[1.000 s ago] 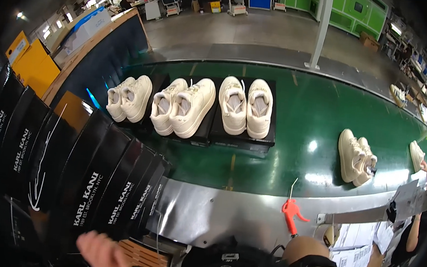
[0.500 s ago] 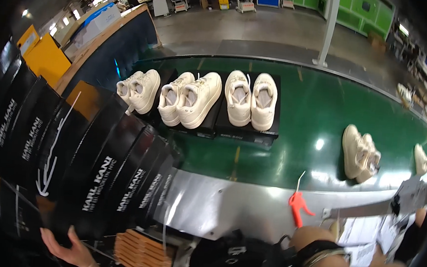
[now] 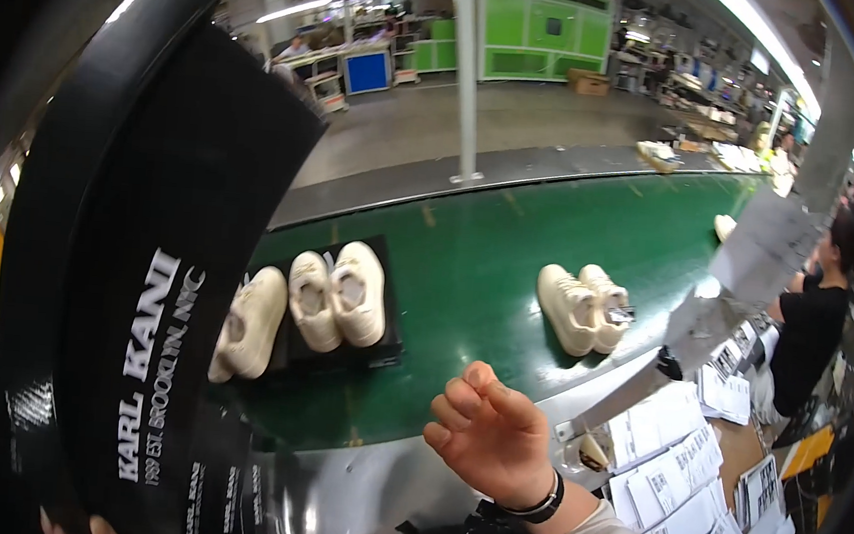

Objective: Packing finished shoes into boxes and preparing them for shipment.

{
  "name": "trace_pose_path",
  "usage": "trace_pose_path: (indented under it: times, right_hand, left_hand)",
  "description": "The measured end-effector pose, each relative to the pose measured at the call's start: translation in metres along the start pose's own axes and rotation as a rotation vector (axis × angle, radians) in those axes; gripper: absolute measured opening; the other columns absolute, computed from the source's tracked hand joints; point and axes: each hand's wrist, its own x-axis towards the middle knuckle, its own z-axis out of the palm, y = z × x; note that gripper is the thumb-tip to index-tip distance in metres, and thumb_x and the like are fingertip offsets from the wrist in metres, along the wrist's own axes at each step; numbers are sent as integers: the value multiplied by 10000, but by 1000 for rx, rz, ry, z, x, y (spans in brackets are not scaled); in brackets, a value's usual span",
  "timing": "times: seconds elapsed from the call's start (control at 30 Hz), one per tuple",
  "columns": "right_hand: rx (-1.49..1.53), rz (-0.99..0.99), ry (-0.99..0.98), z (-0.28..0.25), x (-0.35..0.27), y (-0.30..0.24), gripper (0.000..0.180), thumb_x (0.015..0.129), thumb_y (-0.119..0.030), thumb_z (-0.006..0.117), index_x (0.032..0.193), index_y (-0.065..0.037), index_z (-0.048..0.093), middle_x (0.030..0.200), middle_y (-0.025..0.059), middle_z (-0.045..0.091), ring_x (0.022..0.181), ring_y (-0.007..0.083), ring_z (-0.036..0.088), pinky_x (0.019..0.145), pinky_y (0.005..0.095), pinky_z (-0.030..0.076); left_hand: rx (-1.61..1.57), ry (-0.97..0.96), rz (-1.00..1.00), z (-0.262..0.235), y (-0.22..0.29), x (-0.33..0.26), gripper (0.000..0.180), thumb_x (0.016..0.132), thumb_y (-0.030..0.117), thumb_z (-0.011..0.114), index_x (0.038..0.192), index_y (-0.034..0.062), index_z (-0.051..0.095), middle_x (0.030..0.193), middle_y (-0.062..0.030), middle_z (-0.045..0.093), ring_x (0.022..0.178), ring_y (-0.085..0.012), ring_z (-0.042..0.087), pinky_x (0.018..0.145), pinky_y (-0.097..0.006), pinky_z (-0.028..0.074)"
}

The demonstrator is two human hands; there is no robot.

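Up front, right hand [image 3: 492, 436] raised over conveyor edge, fingers loosely curled, empty, black band on wrist. Left hand [image 3: 75, 528] barely visible at bottom edge, fingertips under flat black box [image 3: 135, 274], lifted close to camera at left; grip itself hidden. Beyond: cream sneakers [image 3: 336, 295] on black tray on green belt [image 3: 487, 272], second pair [image 3: 582, 306] further right.

Five cream sneakers [image 3: 336, 295] ride the green conveyor belt [image 3: 488, 262]; one black flat box [image 3: 135, 274] is raised; two black trays [image 3: 340, 351] carry shoes.
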Motion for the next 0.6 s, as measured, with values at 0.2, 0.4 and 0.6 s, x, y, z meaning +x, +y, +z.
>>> trace_pose_path:
  times: [0.2,0.4,0.6]
  right_hand:
    - [-38,-231,177,-5,-20,-34,154,843,-162,592,935,-155,469,745,-49,378,713,85,377,731,265,349]
    - [-158,-354,261,-19,-38,-65,154,856,-182,604,912,-144,466,776,-42,425,750,84,450,767,249,394]
    - [-182,-461,280,-46,-35,-81,164,868,-230,583,926,-134,464,797,-26,428,733,94,412,755,258,378]
  left_hand:
    - [-379,-493,-509,111,31,-38,212,769,10,644,943,-2,523,1042,-50,517,985,-165,468,884,-268,365]
    - [-649,-965,-304,204,103,-93,274,566,26,719,742,45,510,824,-86,472,844,-249,476,805,-319,379]
    - [-510,-1140,-49,255,148,-143,260,571,101,720,763,43,555,865,-108,484,872,-291,479,787,-361,396]
